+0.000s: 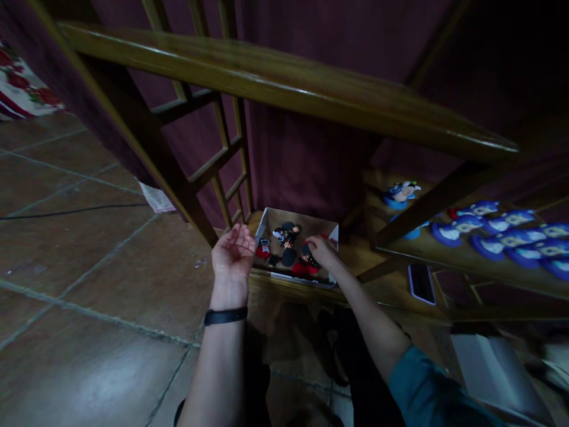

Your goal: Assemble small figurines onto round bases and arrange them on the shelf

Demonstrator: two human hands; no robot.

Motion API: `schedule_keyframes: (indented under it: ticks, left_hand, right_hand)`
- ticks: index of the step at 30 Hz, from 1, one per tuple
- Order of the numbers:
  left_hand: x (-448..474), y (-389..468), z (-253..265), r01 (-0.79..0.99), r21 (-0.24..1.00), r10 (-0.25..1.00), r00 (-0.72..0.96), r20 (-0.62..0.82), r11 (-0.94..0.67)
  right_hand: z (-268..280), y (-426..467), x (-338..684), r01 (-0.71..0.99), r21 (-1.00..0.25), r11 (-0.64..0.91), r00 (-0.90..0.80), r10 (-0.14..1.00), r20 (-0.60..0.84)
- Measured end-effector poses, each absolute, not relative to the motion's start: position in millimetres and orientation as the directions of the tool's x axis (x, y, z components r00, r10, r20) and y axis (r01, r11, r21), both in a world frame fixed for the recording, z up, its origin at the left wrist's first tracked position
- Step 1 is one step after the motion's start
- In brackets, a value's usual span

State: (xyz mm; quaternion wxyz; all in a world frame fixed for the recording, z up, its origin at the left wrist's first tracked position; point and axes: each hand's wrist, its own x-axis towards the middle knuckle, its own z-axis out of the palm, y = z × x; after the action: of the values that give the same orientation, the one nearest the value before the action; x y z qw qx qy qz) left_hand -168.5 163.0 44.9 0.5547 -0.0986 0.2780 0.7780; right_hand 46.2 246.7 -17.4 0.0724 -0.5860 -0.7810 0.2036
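Observation:
A shallow cardboard box with white outer sides stands on the low wooden shelf, holding several small figurines with red or dark round bases. My right hand reaches in over the box's right side, its fingers closed at the edge of a small figurine in dark and red colours; part of that figurine is hidden by the fingers. My left hand is by the box's left wall, palm up, fingers loosely curled and apart, with nothing in it. A dark band is around the left wrist.
A wooden rail crosses above the box, with a lattice panel at the left. Several blue-based figurines line a shelf at the right. A phone lies near the shelf's front. Tiled floor extends left.

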Motion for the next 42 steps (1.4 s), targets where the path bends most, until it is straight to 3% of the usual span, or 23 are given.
schedule_keyframes:
  ticks: [5,12,22,27,31,34,39,42]
  left_hand:
    - [-166,165,41,-0.926,0.319,0.823,-0.336,-0.457,-0.200]
    - [-169,164,41,-0.919,0.344,0.815,-0.344,-0.467,-0.190]
    - [-163,166,40,-0.911,0.382,0.798,-0.346,-0.494,-0.158]
    - [-145,172,32,-0.909,0.416,0.801,-0.222,-0.555,0.036]
    - [-126,175,24,-0.847,0.474,0.774,-0.129,-0.620,0.239]
    - [-116,178,19,-0.818,0.493,0.754,-0.116,-0.647,0.297]
    - [-110,179,15,-0.830,0.498,0.815,-0.098,-0.571,0.250]
    - [-116,178,14,-0.814,0.547,0.832,-0.156,-0.532,0.197]
  right_hand:
    - [-21,248,43,0.905,-0.309,0.291,-0.348,0.926,-0.144]
    - [-30,255,43,0.952,-0.186,0.242,-0.279,0.937,-0.211]
    - [-29,258,45,0.911,-0.346,0.225,-0.287,0.948,-0.140]
    - [-23,265,35,0.754,-0.651,0.081,-0.206,0.972,-0.118]
    - [-17,260,25,0.516,-0.843,0.151,-0.314,0.949,-0.023]
    - [-6,248,21,0.484,-0.830,0.277,-0.397,0.915,0.074]
    - [16,221,16,0.579,-0.654,0.487,-0.510,0.842,0.175]
    - [20,217,12,0.511,-0.675,0.532,-0.570,0.798,0.197]
